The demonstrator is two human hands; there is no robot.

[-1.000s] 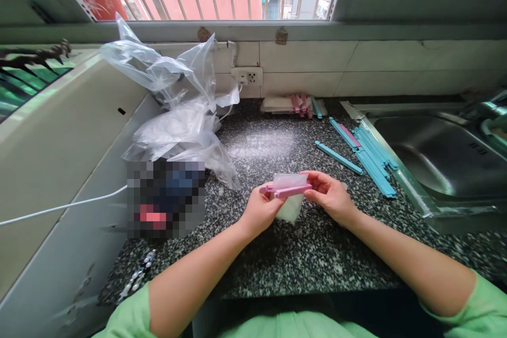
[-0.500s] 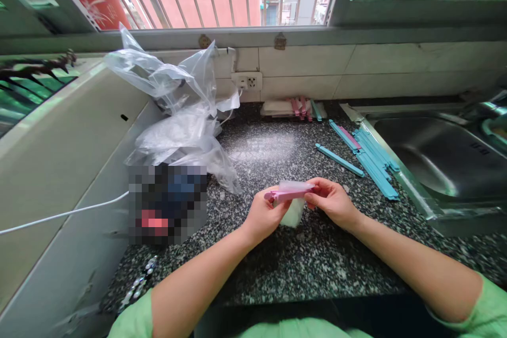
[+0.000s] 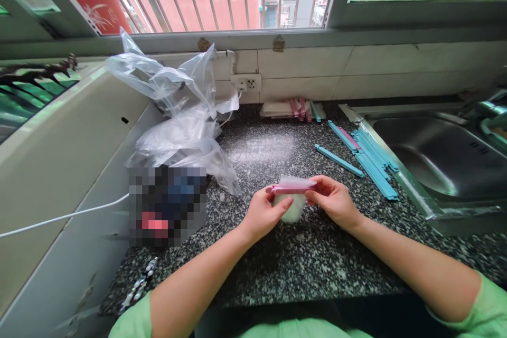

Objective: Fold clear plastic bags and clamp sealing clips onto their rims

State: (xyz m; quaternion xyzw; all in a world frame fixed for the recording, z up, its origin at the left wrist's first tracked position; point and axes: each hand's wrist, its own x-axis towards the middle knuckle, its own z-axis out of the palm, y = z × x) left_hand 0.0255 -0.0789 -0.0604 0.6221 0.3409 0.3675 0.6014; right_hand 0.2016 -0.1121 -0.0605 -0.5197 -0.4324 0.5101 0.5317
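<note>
Both hands hold a pink bag sealing clip (image 3: 292, 190) level above the speckled counter. It lies across a small translucent plastic bag (image 3: 292, 210) with pale contents; the bag's upper edge sticks out above the clip and its body hangs below. My left hand (image 3: 268, 211) pinches the clip's left end, its thumb against the bag. At the other end, my right hand (image 3: 331, 198) grips the clip between thumb and fingers. Off to the right lie a single blue clip (image 3: 339, 160) and a pile of blue clips (image 3: 374, 166) with a pink one on top.
Crumpled clear plastic bags (image 3: 182, 127) stand at the left, above a blurred-out dark object (image 3: 168, 206) with a white cable. Flat packets with clips (image 3: 291, 110) lie by the wall socket (image 3: 249, 83). A steel sink (image 3: 435, 153) is set in at the right.
The pink clip has turned from slightly gaping and tilted to closed flat across the bag. The left thumb now rests on the bag, and more of the bag shows below.
</note>
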